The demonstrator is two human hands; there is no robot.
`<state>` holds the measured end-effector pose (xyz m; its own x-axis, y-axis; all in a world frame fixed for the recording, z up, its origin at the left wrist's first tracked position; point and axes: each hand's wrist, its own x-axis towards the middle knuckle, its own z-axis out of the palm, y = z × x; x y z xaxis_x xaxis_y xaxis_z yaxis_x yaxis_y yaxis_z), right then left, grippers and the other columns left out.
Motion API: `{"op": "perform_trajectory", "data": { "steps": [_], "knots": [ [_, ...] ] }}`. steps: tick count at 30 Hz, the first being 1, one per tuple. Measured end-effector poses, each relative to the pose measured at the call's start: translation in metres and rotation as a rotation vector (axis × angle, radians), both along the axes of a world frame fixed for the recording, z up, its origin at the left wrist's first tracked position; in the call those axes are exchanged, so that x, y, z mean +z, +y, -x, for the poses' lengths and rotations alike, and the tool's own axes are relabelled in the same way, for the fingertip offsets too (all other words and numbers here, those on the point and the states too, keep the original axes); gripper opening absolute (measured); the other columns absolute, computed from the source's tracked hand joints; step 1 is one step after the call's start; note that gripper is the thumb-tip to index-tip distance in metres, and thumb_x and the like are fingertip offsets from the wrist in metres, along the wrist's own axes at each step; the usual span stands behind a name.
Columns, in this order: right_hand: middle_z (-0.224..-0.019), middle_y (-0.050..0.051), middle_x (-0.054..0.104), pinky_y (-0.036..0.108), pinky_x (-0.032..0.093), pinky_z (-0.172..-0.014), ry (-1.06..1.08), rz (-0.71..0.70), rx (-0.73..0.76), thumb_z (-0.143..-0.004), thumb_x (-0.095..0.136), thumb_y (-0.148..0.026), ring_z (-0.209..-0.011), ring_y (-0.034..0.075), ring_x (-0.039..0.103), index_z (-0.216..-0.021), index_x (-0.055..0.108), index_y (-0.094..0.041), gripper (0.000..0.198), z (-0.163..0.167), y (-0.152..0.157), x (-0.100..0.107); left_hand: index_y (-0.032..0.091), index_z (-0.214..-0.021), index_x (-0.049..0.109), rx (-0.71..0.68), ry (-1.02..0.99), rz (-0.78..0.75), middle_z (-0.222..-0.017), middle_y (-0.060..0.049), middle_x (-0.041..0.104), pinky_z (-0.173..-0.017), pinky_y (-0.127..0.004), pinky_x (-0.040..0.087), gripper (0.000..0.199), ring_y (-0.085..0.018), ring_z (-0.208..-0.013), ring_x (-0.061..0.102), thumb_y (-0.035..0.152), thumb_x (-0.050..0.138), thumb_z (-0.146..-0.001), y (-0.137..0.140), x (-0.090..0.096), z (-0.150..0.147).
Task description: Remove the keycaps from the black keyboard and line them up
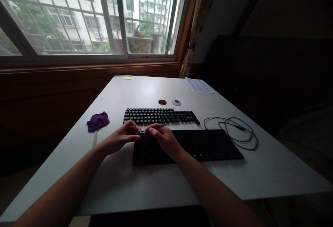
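Over the left end of a black keyboard base point(208, 147), my two hands meet with fingertips almost touching. My right hand point(162, 136) is closed around a slim pen-like tool point(163, 125), whose back end sticks out past the fingers; its exact kind is unclear. My left hand point(125, 132) is closed in a pinch at the tool's front end, and whatever small thing lies between those fingers cannot be made out. Behind the base, black keycaps point(149, 115) stand in rows on the white table, set out like a keyboard layout. The dark surface of the base shows little detail.
A purple cloth point(98, 121) lies at the left, by a pale thin stick point(95, 139). To the right is a coiled black cable point(240, 140). Farther back are a cable hole point(162, 102), its round cover point(176, 102), a printed sheet point(199, 85) and a yellow note point(127, 77).
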<state>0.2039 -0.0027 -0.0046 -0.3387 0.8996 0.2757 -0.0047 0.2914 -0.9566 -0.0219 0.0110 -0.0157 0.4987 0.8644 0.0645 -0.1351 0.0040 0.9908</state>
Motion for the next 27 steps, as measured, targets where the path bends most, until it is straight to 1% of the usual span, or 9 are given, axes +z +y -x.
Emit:
{"op": "perform_trajectory", "data": {
  "steps": [5,11,14,19,23,27],
  "knots": [
    [-0.092,0.005,0.073,0.033,0.054,-0.083,0.128,0.122,0.077,-0.089,0.062,-0.042,-0.086,0.018,0.069,-0.094,0.071,-0.019,0.026,0.0007,0.0020,0.0008,0.018,-0.084,0.051,0.028,-0.036,-0.011,-0.098,-0.004,0.062,-0.086,-0.032,0.043,0.029,-0.019,-0.097,0.059,0.020,0.080,-0.078,0.0014,0.0008,-0.0001],
    [-0.095,0.005,0.073,0.033,0.053,-0.085,0.184,0.131,0.128,-0.089,0.064,-0.041,-0.087,0.017,0.068,-0.098,0.070,-0.021,0.023,0.0001,0.0034,-0.0021,0.018,-0.081,0.048,0.020,-0.087,0.012,-0.097,-0.003,0.061,-0.084,-0.031,0.043,0.031,-0.018,-0.096,0.058,0.015,0.079,-0.077,0.0027,0.0025,0.0008],
    [-0.101,0.005,0.073,0.035,0.052,-0.089,0.171,0.106,0.159,-0.090,0.064,-0.040,-0.092,0.017,0.068,-0.100,0.069,-0.022,0.021,0.0011,0.0029,-0.0046,0.018,-0.078,0.045,0.010,-0.108,0.057,-0.095,-0.002,0.061,-0.081,-0.031,0.043,0.036,-0.018,-0.094,0.058,0.012,0.080,-0.073,0.0029,0.0033,0.0016],
    [-0.112,0.006,0.070,0.039,0.050,-0.097,0.173,0.002,0.233,-0.091,0.064,-0.035,-0.110,0.020,0.064,-0.100,0.067,-0.023,0.015,0.0039,-0.0011,-0.0050,0.018,-0.076,0.045,0.020,-0.106,0.092,-0.095,-0.002,0.062,-0.079,-0.030,0.044,0.039,-0.018,-0.092,0.059,0.009,0.082,-0.067,0.0044,0.0026,0.0027],
    [-0.113,0.005,0.069,0.040,0.051,-0.096,0.175,-0.043,0.222,-0.090,0.065,-0.032,-0.110,0.020,0.064,-0.100,0.066,-0.024,0.013,0.0044,-0.0046,-0.0027,0.018,-0.072,0.042,0.043,-0.116,0.081,-0.090,-0.001,0.061,-0.078,-0.029,0.043,0.040,-0.016,-0.089,0.058,0.008,0.081,-0.067,0.0048,0.0029,0.0013],
    [-0.114,0.005,0.069,0.041,0.051,-0.097,0.135,-0.070,0.179,-0.090,0.063,-0.032,-0.109,0.020,0.064,-0.099,0.065,-0.024,0.012,0.0048,-0.0061,-0.0009,0.018,-0.071,0.040,0.061,-0.136,0.081,-0.091,-0.001,0.062,-0.080,-0.029,0.044,0.041,-0.015,-0.088,0.059,0.008,0.080,-0.068,0.0039,0.0048,-0.0008]
  ]
}}
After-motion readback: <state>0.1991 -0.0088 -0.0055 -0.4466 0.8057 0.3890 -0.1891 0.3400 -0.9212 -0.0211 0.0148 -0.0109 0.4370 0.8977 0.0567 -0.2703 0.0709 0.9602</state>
